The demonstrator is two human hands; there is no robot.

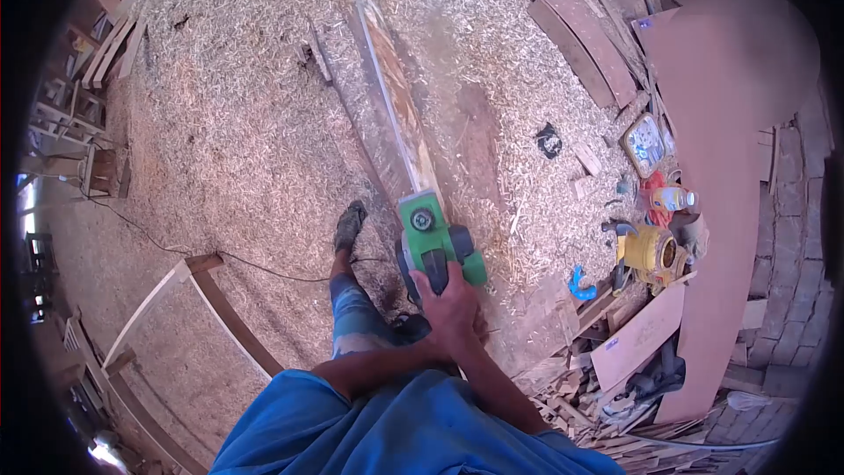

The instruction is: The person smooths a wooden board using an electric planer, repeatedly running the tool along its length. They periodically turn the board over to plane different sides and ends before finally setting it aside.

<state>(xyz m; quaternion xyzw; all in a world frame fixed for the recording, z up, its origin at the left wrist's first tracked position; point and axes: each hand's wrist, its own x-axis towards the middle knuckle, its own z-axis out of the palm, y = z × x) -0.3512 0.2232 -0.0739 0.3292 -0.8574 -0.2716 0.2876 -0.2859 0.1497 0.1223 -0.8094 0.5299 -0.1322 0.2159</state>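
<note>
My right hand is wrapped round the rear handle of a green electric planer with a round black knob on its front. The planer rests at the near end of a long, narrow wooden plank, which stretches away from me and has a pale edge and rough brown patches. My left forearm crosses in front of my body to my right wrist. The left hand itself is hidden there, so its fingers cannot be made out.
Wood shavings cover the ground. A cord runs leftward near my foot. At left stands a wooden frame. To the right are a yellow container, a bottle, a blue curved object and a large reddish board.
</note>
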